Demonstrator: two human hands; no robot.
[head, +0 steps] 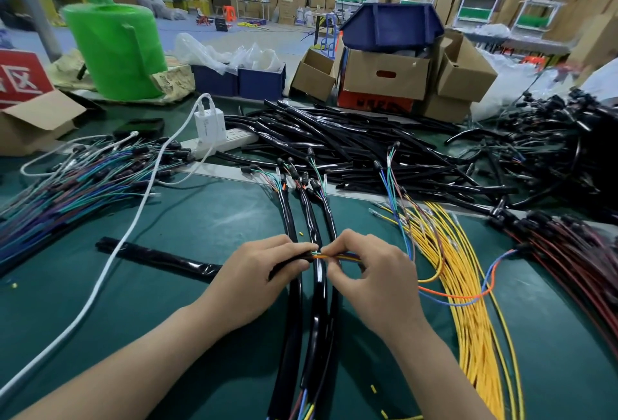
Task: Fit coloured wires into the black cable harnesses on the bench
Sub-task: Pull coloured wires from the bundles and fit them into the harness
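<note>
My left hand (264, 274) grips the end of a black sleeve (294, 260) at the middle of the green bench. My right hand (371, 269) pinches a thin bunch of coloured wires (337, 255), orange, yellow and blue, whose tips meet the sleeve's mouth between my fingers. An orange and a blue wire (468, 296) loop away to the right. Under my hands lie three filled black harnesses (317, 302), running from the near edge toward the back, with coloured wires showing at both ends.
A sheaf of yellow wires (468, 286) lies to the right, red-black leads (575, 252) beyond it. Empty black sleeves (351, 148) are piled behind. Mixed wires (83, 182) lie left, with a white cable (110, 262), a power strip (220, 142) and one loose sleeve (157, 257).
</note>
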